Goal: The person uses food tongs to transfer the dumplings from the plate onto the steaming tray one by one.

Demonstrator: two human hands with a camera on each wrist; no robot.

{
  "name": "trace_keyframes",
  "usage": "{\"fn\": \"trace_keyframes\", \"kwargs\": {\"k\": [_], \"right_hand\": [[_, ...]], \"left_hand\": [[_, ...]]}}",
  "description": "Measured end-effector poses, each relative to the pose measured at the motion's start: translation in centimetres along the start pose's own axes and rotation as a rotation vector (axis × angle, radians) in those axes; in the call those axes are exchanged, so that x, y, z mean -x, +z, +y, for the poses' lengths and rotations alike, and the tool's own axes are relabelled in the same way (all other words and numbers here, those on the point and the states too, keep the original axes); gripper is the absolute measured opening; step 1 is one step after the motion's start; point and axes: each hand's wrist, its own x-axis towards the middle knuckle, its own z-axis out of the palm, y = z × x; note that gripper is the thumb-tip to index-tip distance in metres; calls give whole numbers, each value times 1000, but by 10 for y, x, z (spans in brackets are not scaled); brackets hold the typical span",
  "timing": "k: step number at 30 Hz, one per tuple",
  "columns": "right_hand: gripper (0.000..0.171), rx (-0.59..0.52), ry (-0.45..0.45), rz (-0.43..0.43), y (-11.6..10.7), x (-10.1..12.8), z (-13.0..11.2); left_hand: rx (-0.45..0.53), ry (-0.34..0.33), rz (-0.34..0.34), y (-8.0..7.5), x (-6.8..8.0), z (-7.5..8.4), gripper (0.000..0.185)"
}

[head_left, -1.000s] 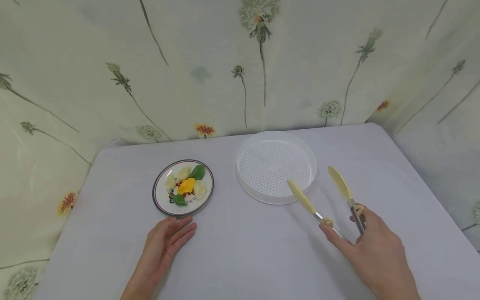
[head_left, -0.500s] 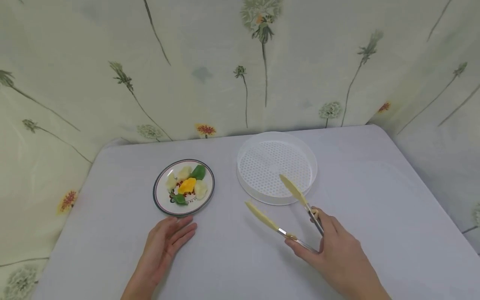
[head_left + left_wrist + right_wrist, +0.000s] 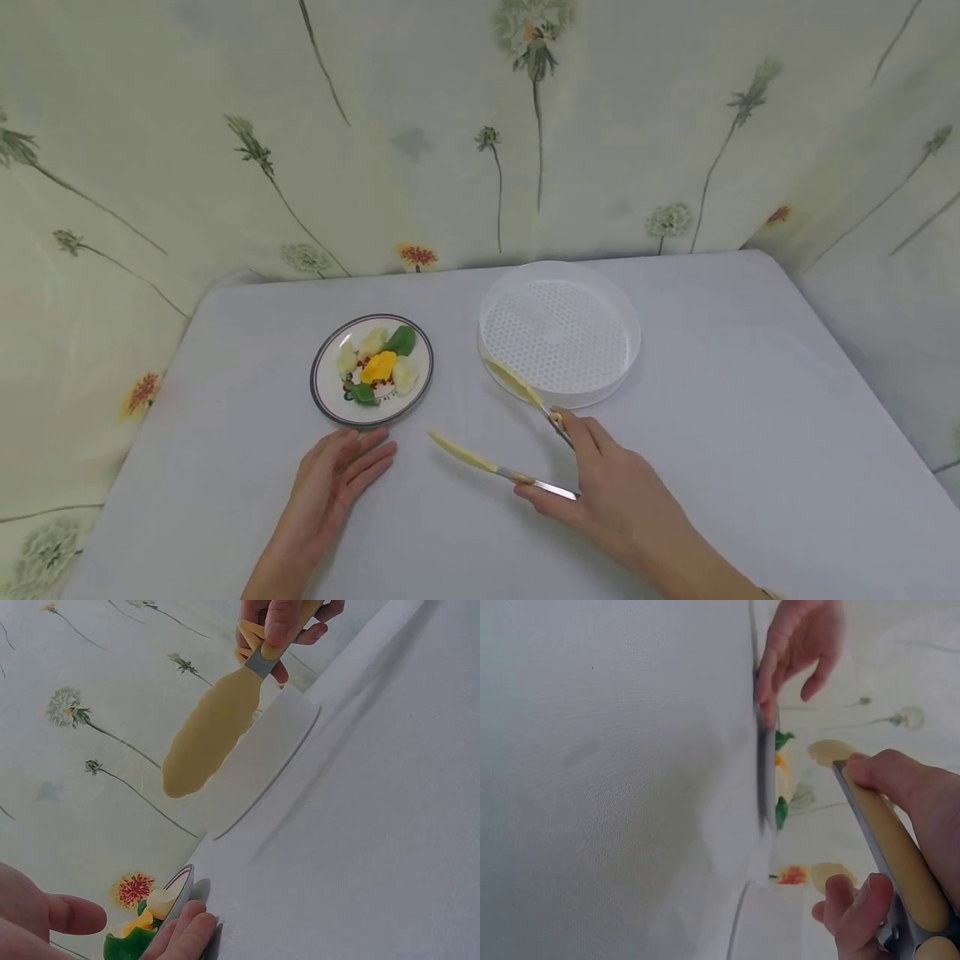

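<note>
Fingers of the right hand [image 3: 615, 492] curl round the steel shanks of a pair of tongs [image 3: 510, 433], thumb on the near arm and forefinger along the far one, with the two cream paddle tips spread wide apart; the near tip [image 3: 461, 450] hangs just above the counter [image 3: 735, 400], the far one [image 3: 510, 377] lies over the near rim of the white perforated steamer tray [image 3: 558, 333]. To do this well, I judge the hold should sit fairly far back on the shanks so the tips can close evenly, the tongs should come in low and level toward the plate [image 3: 372, 369], and the squeeze should be gentle, since the pieces look soft and small. The left hand [image 3: 337, 475] lies flat and relaxed on the counter, holding nothing, its fingertips [image 3: 187, 930] just beside or touching the plate's near rim, which could steady it. The plate, dark-rimmed with a small printed pattern, sits left of the tray and apart from it, carrying pale dumpling-like pieces, a yellow one [image 3: 378, 365] in the middle and green ones [image 3: 401, 339] at the edges. Dandelion-print cloth [image 3: 225, 125] hangs behind.
</note>
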Motion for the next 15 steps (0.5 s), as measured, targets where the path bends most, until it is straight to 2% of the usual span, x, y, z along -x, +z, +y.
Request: {"fn": "trace_keyframes", "kwargs": {"k": [4, 11, 15], "right_hand": [[87, -22, -44, -7, 6, -11, -3], [81, -41, -62, -106, 19, -32, -8], [81, -41, -73, -113, 25, -46, -12]], "left_hand": [[10, 1, -6, 1, -1, 1, 40], [16, -9, -2, 1, 0, 1, 41], [8, -22, 4, 2, 0, 3, 44]]}}
